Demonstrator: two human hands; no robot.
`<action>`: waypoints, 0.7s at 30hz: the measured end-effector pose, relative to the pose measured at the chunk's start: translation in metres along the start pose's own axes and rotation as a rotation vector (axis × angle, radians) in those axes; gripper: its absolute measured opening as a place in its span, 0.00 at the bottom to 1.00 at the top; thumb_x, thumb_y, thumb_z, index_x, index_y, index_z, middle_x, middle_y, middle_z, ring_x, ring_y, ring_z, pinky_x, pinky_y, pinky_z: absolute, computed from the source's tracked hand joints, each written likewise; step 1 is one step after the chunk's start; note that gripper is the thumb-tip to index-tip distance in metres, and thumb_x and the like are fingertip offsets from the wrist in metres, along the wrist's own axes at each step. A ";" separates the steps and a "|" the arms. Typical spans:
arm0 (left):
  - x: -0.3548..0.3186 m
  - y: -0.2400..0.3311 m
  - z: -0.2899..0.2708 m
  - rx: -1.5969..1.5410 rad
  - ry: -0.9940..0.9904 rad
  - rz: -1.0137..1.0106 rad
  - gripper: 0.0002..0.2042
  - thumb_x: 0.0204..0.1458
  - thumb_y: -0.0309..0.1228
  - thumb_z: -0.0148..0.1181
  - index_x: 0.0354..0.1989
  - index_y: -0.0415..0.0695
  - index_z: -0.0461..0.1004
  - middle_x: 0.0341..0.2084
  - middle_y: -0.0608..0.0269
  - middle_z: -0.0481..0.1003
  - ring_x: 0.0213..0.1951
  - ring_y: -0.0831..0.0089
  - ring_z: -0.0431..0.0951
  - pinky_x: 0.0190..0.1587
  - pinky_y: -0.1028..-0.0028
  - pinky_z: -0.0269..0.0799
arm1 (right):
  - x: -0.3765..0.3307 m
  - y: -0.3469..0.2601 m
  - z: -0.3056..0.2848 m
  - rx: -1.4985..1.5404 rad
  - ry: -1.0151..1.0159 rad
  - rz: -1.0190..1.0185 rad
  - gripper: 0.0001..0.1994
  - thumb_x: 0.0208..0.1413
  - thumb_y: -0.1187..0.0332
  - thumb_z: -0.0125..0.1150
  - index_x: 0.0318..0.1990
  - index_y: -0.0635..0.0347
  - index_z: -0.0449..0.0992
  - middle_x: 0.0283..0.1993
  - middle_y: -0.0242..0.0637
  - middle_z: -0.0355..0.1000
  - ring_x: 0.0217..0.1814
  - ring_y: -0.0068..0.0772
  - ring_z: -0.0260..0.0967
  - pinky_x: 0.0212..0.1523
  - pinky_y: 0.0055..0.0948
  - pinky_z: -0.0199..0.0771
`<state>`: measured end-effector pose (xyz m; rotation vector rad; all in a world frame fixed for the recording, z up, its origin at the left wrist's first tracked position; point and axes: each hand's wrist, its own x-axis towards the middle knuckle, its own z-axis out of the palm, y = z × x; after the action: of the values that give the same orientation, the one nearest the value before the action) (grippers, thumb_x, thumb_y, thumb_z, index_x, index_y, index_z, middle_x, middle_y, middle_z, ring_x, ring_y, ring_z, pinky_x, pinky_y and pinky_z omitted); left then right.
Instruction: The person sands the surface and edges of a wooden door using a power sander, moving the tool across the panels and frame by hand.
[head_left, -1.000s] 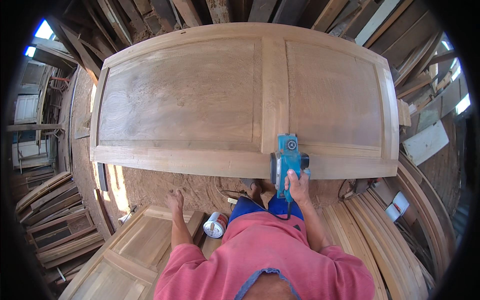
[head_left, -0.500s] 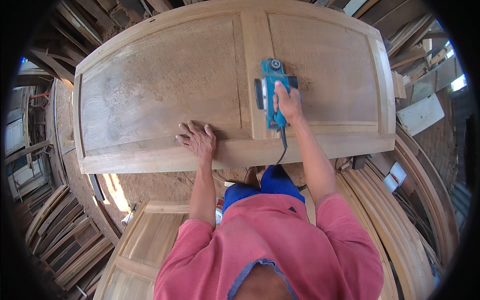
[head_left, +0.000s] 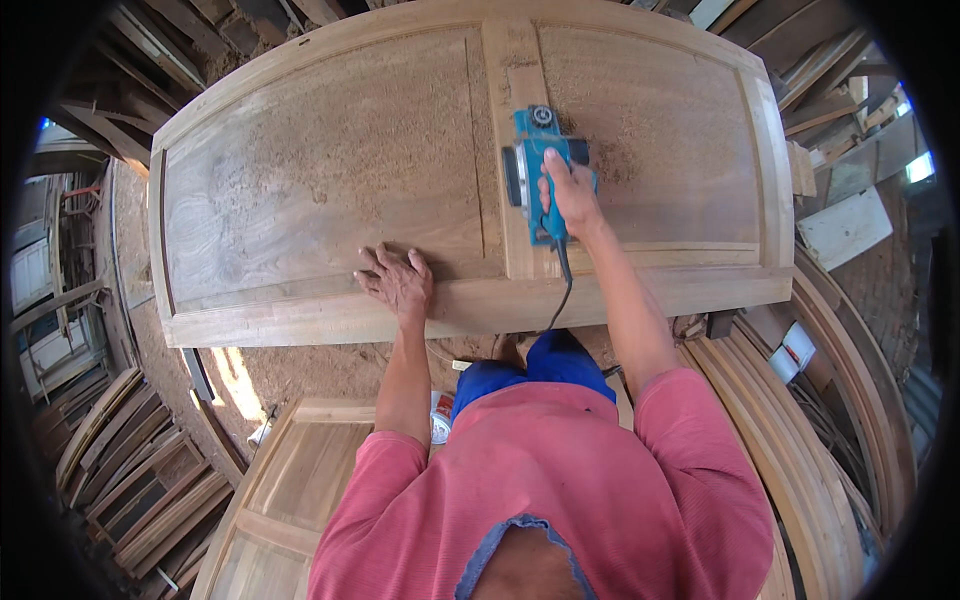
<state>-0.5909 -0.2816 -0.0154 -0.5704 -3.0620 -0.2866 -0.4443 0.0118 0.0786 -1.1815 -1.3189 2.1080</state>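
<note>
Wearing a faded pink shirt point(head_left: 550, 450) at the frame's bottom, we hold our hands well apart. Our left hand point(head_left: 402, 288) lies flat, fingers spread, left of centre on a pale-brown, wooden panelled door point(head_left: 300, 318); our right hand point(head_left: 574, 192) wraps round the handle of a teal-and-black electric planer point(head_left: 532, 172), which sits over the door's upright middle rail in the upper centre. Fine brown shavings point(head_left: 340, 150) dust the door's panels, and rough dark timber planks point(head_left: 150, 55) fill the upper left.

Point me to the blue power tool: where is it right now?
In the head view, the blue power tool is above and right of the picture's middle, gripped in the right hand, over the middle rail of the large wooden panel.
</note>
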 end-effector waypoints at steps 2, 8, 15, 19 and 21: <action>-0.002 -0.002 -0.003 0.016 -0.048 -0.043 0.36 0.58 0.51 0.53 0.72 0.43 0.57 0.75 0.42 0.49 0.73 0.30 0.44 0.74 0.43 0.37 | -0.052 0.018 0.001 -0.042 0.006 0.001 0.21 0.68 0.49 0.57 0.34 0.59 0.72 0.21 0.29 0.66 0.19 0.22 0.64 0.20 0.27 0.64; -0.002 0.014 -0.018 0.030 -0.122 -0.104 0.37 0.58 0.49 0.54 0.72 0.43 0.55 0.75 0.41 0.48 0.73 0.33 0.44 0.75 0.43 0.36 | -0.203 0.070 -0.021 -0.282 -0.027 -0.020 0.18 0.68 0.54 0.52 0.35 0.62 0.72 0.19 0.28 0.66 0.19 0.20 0.63 0.22 0.27 0.63; -0.004 0.004 -0.010 0.022 -0.085 -0.044 0.36 0.59 0.49 0.52 0.72 0.42 0.56 0.76 0.41 0.46 0.72 0.25 0.42 0.73 0.39 0.37 | -0.199 0.066 -0.005 -0.280 0.069 0.030 0.22 0.65 0.49 0.56 0.34 0.63 0.73 0.19 0.29 0.66 0.20 0.22 0.65 0.23 0.28 0.65; -0.002 0.006 -0.012 0.006 -0.067 -0.028 0.37 0.58 0.50 0.52 0.72 0.41 0.56 0.76 0.39 0.47 0.72 0.25 0.42 0.73 0.39 0.37 | -0.116 0.040 0.010 -0.317 0.080 -0.070 0.23 0.65 0.49 0.56 0.29 0.63 0.72 0.17 0.31 0.67 0.19 0.25 0.66 0.23 0.30 0.66; -0.001 0.011 -0.017 0.052 -0.049 0.009 0.35 0.58 0.47 0.52 0.69 0.35 0.58 0.72 0.32 0.52 0.74 0.38 0.48 0.75 0.43 0.35 | -0.071 0.021 0.019 -0.251 0.109 -0.070 0.22 0.66 0.51 0.56 0.30 0.63 0.72 0.17 0.31 0.66 0.17 0.25 0.65 0.20 0.30 0.65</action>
<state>-0.5862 -0.2747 0.0031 -0.5976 -3.1025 -0.1944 -0.4174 -0.0571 0.0960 -1.3080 -1.5835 1.8418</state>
